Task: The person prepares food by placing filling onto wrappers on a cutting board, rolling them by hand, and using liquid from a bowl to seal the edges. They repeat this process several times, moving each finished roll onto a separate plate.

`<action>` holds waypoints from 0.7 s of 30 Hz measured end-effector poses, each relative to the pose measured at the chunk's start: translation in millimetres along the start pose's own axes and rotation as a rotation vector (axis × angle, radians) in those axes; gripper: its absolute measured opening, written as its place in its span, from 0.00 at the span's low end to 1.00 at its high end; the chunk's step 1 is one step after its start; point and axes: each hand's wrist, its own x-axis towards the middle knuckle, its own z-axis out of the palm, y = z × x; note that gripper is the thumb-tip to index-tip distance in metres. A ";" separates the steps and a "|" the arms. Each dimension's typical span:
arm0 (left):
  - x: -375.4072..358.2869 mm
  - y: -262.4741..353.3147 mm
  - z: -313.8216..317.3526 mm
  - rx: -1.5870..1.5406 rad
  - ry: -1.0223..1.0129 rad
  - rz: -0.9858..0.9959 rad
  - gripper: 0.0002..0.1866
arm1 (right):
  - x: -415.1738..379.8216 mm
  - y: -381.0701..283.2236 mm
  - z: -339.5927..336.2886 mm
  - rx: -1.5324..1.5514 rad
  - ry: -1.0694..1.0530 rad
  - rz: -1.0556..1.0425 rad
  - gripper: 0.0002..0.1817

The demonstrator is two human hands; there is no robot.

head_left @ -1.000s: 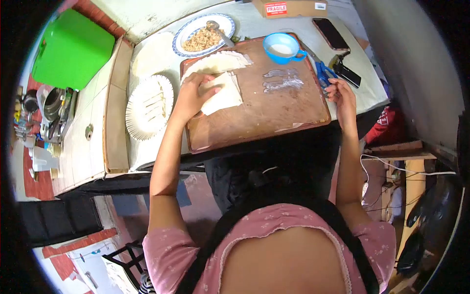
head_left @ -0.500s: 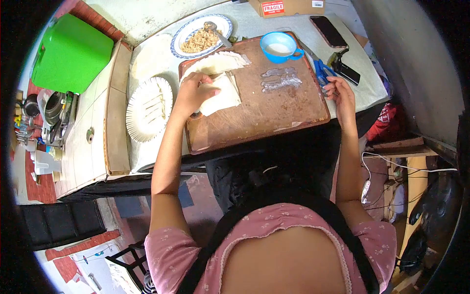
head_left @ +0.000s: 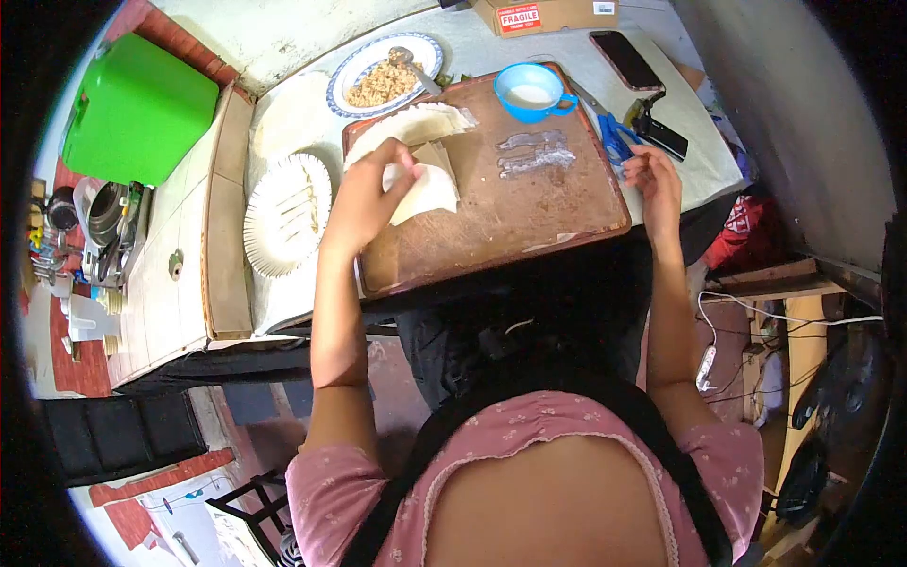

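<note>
My left hand (head_left: 368, 198) is over the left part of a brown board (head_left: 501, 241), its thumb and fingers pinched on the edge of a pale wrapper sheet (head_left: 430, 194). Beside it lie more folded wrappers (head_left: 420, 121) near the board's upper left edge. My right hand (head_left: 657, 184) hovers at the board's right edge by blue-handled scissors (head_left: 616, 137), fingers curled loosely and apart, holding nothing. A blue cup (head_left: 534, 93) with white liquid stands at the board's top, above a wet white smear (head_left: 537, 154).
A plate of brown filling (head_left: 383, 83) with a spoon stands behind the board. A white fluted plate (head_left: 288, 215) with thin strips is at left. A phone (head_left: 626, 60), a black device (head_left: 661, 137) and a cardboard box (head_left: 557, 15) lie at the back right. A green container (head_left: 142, 109) stands far left.
My left hand has turned and drawn the wrapper's near edge up and over slightly. My right hand has barely moved. The view has shifted a little.
</note>
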 end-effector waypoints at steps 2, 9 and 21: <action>-0.9 18.3 -5.4 -0.267 -0.109 -0.065 0.06 | -6.1 -16.3 25.3 -0.146 -0.005 -0.128 0.16; 19.2 48.2 40.3 -0.968 -0.227 -0.025 0.06 | -23.3 -23.7 106.4 0.246 -0.387 0.174 0.29; 7.1 50.6 140.2 -0.357 0.171 -0.195 0.17 | 4.0 -5.1 97.1 -0.430 -0.263 0.074 0.34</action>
